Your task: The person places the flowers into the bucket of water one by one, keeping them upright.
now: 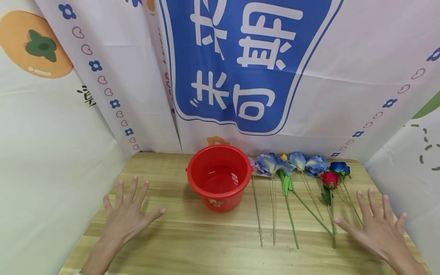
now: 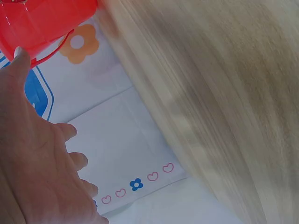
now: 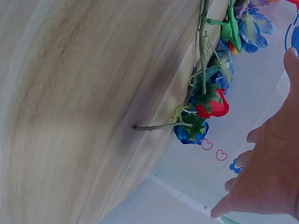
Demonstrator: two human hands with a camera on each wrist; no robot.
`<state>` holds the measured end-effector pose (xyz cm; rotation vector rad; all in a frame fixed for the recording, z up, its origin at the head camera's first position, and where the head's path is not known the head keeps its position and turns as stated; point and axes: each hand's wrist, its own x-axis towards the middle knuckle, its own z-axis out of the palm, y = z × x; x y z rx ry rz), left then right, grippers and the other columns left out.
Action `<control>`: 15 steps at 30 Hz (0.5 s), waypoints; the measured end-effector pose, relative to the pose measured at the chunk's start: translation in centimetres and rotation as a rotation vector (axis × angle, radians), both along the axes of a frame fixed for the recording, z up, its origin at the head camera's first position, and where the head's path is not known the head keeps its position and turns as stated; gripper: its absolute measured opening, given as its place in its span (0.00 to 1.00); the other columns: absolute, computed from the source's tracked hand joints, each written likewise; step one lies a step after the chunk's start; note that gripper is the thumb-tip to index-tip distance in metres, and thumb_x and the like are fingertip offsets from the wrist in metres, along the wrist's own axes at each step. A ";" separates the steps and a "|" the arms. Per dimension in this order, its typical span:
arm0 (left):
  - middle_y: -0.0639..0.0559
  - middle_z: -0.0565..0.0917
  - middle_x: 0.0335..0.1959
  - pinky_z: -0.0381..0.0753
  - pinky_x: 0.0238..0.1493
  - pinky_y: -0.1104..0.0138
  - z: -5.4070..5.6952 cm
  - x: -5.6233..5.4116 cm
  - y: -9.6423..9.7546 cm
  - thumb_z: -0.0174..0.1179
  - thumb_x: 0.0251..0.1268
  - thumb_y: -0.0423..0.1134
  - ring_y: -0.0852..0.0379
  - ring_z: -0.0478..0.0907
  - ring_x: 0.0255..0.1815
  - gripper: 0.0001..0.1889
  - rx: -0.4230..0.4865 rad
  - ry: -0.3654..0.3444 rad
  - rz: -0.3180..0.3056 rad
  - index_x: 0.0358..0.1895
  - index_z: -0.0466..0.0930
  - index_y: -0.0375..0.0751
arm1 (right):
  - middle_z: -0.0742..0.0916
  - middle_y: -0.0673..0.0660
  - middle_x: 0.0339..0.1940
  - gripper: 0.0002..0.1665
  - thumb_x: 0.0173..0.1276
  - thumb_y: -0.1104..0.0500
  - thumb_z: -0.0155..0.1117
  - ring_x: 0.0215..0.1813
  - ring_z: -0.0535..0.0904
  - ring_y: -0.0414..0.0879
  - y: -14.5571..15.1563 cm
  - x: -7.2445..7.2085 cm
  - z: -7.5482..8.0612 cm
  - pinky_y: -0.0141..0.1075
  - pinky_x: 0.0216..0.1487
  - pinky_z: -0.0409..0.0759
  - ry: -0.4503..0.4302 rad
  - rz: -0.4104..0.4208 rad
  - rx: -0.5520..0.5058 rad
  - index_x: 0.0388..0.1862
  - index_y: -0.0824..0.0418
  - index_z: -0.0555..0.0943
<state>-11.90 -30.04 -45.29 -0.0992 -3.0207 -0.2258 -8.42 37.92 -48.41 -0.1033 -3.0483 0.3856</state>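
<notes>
A red bucket (image 1: 220, 202) stands upright at the back middle of the wooden table, its inside showing nothing in it. To its right lies a row of artificial flowers: blue irises (image 1: 268, 163), a red rose (image 1: 330, 179) and a blue rose (image 1: 339, 168), stems pointing toward the front. My left hand (image 1: 124, 221), fingers spread, is left of the bucket and holds nothing. Spread the same way, my right hand (image 1: 379, 229) is at the right, beside the rose stems, with nothing in its grasp. Both wrist views show each palm bare.
The wooden table (image 1: 192, 244) is bounded by a printed white cloth (image 1: 144, 88) at the back and sides. Close behind the bucket hangs a blue panel with white characters (image 1: 237, 68). Among the irises, a green-leaved flower (image 1: 286, 181) has a yellow-orange tip.
</notes>
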 end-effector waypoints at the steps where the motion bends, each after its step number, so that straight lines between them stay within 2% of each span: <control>1: 0.38 0.40 0.91 0.28 0.72 0.14 0.0 0.1 0.0 0.54 0.66 0.81 0.22 0.29 0.88 0.57 0.000 0.001 0.000 0.89 0.50 0.49 | 0.26 0.62 0.86 0.70 0.74 0.24 0.58 0.82 0.14 0.76 0.0 -0.1 0.0 0.86 0.65 0.13 -0.001 0.003 -0.001 0.90 0.57 0.30; 6: 0.41 0.37 0.91 0.27 0.72 0.14 -0.3 0.3 0.1 0.53 0.67 0.81 0.24 0.26 0.88 0.57 0.002 0.000 -0.003 0.89 0.48 0.50 | 0.27 0.62 0.86 0.69 0.74 0.25 0.58 0.82 0.14 0.75 -0.4 -0.4 0.1 0.83 0.66 0.11 0.010 0.019 -0.002 0.90 0.57 0.32; 15: 0.41 0.37 0.91 0.26 0.72 0.15 -0.2 0.2 0.6 0.53 0.67 0.81 0.24 0.26 0.88 0.58 0.000 -0.008 -0.003 0.89 0.48 0.50 | 0.29 0.62 0.87 0.68 0.74 0.26 0.60 0.84 0.15 0.72 -1.3 -0.6 0.1 0.78 0.66 0.07 0.034 0.053 -0.025 0.91 0.58 0.34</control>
